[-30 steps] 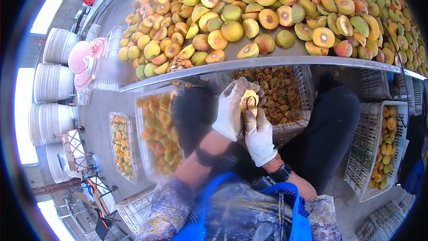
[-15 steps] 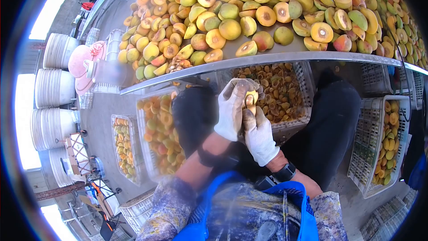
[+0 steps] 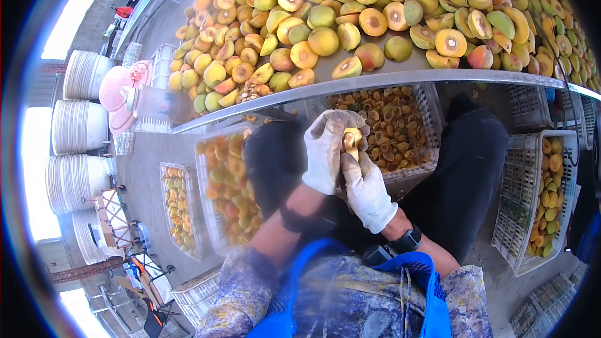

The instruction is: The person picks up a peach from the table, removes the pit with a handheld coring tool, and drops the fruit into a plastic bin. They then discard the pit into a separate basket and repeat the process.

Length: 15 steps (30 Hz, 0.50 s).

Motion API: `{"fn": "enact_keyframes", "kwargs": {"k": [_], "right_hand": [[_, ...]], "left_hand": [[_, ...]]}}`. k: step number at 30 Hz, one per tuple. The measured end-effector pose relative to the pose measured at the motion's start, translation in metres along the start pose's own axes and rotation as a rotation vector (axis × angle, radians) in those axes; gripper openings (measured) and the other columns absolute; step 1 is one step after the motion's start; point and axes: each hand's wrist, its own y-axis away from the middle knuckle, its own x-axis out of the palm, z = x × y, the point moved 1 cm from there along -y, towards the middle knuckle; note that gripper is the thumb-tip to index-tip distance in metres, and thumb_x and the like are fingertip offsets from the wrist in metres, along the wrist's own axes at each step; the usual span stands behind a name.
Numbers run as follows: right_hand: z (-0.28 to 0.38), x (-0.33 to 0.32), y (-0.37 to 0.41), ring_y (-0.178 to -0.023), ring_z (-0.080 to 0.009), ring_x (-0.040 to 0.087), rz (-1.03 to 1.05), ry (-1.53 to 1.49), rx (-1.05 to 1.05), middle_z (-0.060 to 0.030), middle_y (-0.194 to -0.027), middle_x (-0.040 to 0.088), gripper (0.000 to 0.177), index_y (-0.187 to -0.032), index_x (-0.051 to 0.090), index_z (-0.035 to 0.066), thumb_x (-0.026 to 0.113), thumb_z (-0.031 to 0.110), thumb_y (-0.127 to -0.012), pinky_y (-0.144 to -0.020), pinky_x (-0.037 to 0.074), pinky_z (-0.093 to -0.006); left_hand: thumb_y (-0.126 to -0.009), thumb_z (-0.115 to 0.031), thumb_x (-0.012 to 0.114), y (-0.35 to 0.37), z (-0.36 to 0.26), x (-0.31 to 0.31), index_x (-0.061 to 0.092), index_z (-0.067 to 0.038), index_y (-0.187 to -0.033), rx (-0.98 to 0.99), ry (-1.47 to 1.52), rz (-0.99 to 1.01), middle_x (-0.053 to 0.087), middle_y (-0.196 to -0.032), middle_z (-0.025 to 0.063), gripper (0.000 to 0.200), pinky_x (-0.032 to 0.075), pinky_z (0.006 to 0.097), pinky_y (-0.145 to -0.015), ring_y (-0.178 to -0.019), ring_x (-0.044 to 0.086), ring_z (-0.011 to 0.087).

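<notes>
My left hand [image 3: 325,153], in a white glove stained at the fingertips, is closed around a halved yellow peach [image 3: 352,140]. Its cut face shows a brownish centre. My right hand [image 3: 370,197], gloved too, is closed against the same peach half from below, with its thumb at the fruit. Whatever lies inside the right fingers is mostly hidden. Both hands are above my lap, just short of the table edge. Beneath and beyond them stands a crate [image 3: 432,131] of small peach scraps and cut pieces.
A metal-edged table [image 3: 400,79] heaped with halved peaches [image 3: 322,40] spans the far side. Peach-filled crates stand left [image 3: 216,235] and right [image 3: 519,231], with a smaller crate [image 3: 195,213] further left. Stacked white tubs [image 3: 78,126] and a pink hat [image 3: 119,91] are at far left.
Both hands stay together on the peach half, with a small shift of the fingers and of the fruit's angle. The view has moved slightly.
</notes>
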Motion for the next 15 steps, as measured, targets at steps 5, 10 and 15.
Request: {"fn": "enact_keyframes", "kwargs": {"k": [5,10,15], "right_hand": [[0.002,0.002,-0.002,-0.076,-0.0292,0.066,-0.094,0.175,-0.064,-0.0227,-0.083,0.066,0.032,-0.114,0.056,-0.005,0.050,0.024,-0.101,-0.068,0.050,-0.0382],[0.008,0.006,-0.001,-0.076,-0.0302,0.065,-0.107,0.171,-0.076,-0.0227,-0.083,0.065,0.032,-0.113,0.056,-0.005,0.051,0.024,-0.101,-0.069,0.050,-0.0384],[-0.011,0.014,-0.002,-0.077,-0.0203,0.060,-0.030,0.063,-0.076,-0.0192,-0.085,0.064,0.036,-0.115,0.054,-0.006,0.049,0.026,-0.102,-0.071,0.049,-0.0358]], "left_hand": [[-0.098,-0.044,0.054,-0.004,-0.005,-0.001,0.061,0.001,-0.093,-0.050,0.115,0.081,0.065,-0.091,0.0124,0.046,0.052,0.0323,-0.073,-0.082,0.062,0.0189],[-0.099,-0.050,0.049,-0.013,-0.026,-0.009,0.061,0.001,-0.086,-0.242,0.004,0.166,0.064,-0.085,0.0115,0.054,0.050,0.0300,-0.071,-0.076,0.060,0.0168],[-0.094,-0.041,0.064,-0.010,-0.019,-0.002,0.059,0.000,-0.076,-0.169,-0.010,-0.063,0.061,-0.074,0.0109,0.044,0.047,0.0300,-0.055,-0.062,0.058,0.0182]]}}
